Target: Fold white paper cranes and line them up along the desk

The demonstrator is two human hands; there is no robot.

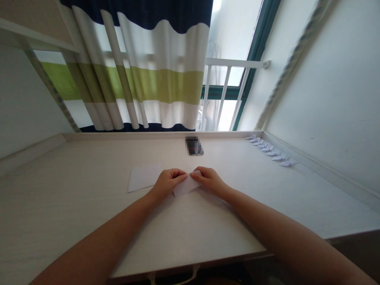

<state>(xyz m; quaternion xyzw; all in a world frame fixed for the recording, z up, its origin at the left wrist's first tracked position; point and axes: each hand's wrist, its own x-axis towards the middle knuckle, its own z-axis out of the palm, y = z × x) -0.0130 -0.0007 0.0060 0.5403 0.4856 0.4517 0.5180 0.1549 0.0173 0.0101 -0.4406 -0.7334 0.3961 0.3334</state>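
Observation:
A folded piece of white paper (186, 187) is held between my two hands, a little above the desk. My left hand (169, 180), with a ring on one finger, pinches its upper left edge between thumb and fingers. My right hand (210, 180) pinches the upper right part the same way, the thumb lying on the near face. The underside of the paper and some fingertips are hidden. Just left of my left hand, a white stack of paper (143, 177) lies flat on the desk.
A dark phone-like object (194, 146), blurred out, lies near the back edge of the white desk (74, 206). Several folded white paper figures (273, 152) stand in a row at the back right, by the wall. Behind the desk hang striped curtains (166, 79) and a white railing (237, 63).

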